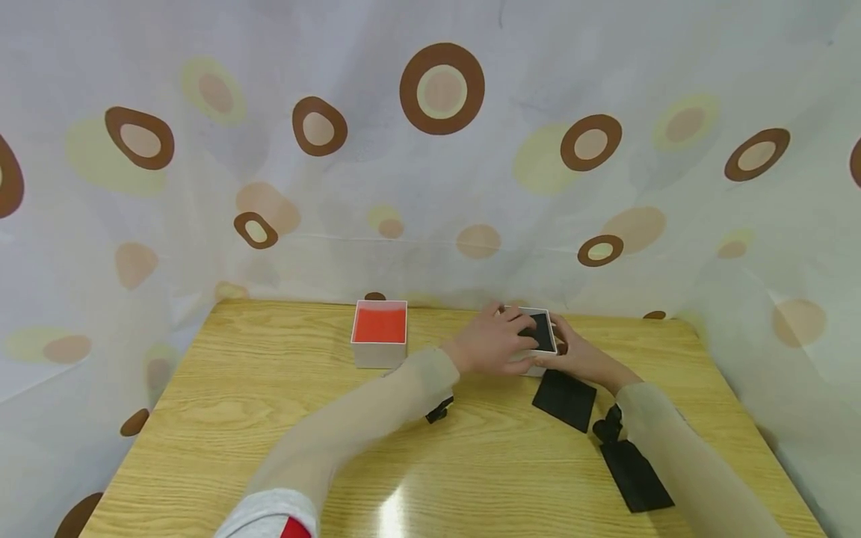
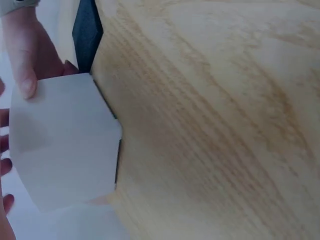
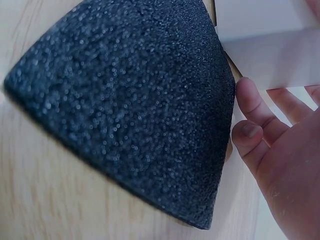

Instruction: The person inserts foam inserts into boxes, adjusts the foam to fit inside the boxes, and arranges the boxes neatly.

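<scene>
Head view, I'm seeing both hands gripping the white box point(image 1: 540, 338) at the bench's point(image 1: 269, 418) far side, left hand point(image 1: 489, 341) curling over its top, right hand point(image 1: 584, 359) clasping its side, black foam pad point(image 1: 565, 399) lying just beside.

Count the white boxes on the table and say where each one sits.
2. The box with the red inside stands at the table's far edge; the box with the black inside sits right of it, between both hands. None seem hidden.

Both hands on white box point(image 1: 542, 332) with black inside, far side of table point(image 1: 269, 418) | left hand point(image 1: 489, 342) over its top, right hand point(image 1: 584, 357) at its near-right side | black pad point(image 1: 565, 400) just before it | red-lined box point(image 1: 380, 332) well left
</scene>
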The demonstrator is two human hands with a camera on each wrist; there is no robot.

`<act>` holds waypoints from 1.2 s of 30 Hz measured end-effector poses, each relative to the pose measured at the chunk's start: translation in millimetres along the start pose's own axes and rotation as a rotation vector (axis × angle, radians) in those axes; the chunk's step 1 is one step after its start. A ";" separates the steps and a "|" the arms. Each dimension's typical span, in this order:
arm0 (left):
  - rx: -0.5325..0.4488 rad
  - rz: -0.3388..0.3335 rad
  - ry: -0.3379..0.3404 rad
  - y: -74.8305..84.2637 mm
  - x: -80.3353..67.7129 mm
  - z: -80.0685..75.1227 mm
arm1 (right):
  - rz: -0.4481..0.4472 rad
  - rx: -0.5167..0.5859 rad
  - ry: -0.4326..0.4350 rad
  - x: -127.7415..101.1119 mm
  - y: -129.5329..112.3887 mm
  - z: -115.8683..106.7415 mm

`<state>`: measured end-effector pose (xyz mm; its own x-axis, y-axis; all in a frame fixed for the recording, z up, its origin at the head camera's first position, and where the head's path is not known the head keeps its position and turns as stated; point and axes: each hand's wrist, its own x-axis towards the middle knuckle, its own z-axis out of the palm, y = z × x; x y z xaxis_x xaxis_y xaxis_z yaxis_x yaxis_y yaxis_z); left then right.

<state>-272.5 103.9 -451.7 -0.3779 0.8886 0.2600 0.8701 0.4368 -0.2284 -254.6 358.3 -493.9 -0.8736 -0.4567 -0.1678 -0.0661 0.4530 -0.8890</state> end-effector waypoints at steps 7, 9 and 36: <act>-0.178 -0.038 -0.004 -1.1 -3.3 5.3 | 0.008 0.013 0.010 1.0 2.1 -0.2; -0.233 -0.052 -0.015 -4.0 -3.7 8.2 | 0.015 0.005 0.018 1.1 2.5 -0.5; -0.286 -0.090 -0.103 -6.0 7.8 16.1 | 0.009 0.010 0.008 -0.3 3.2 -0.9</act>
<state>-285.8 110.5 -463.4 -0.4751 0.8639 0.1672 0.8797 0.4706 0.0683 -255.0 360.6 -496.3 -0.8779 -0.4466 -0.1729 -0.0533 0.4499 -0.8915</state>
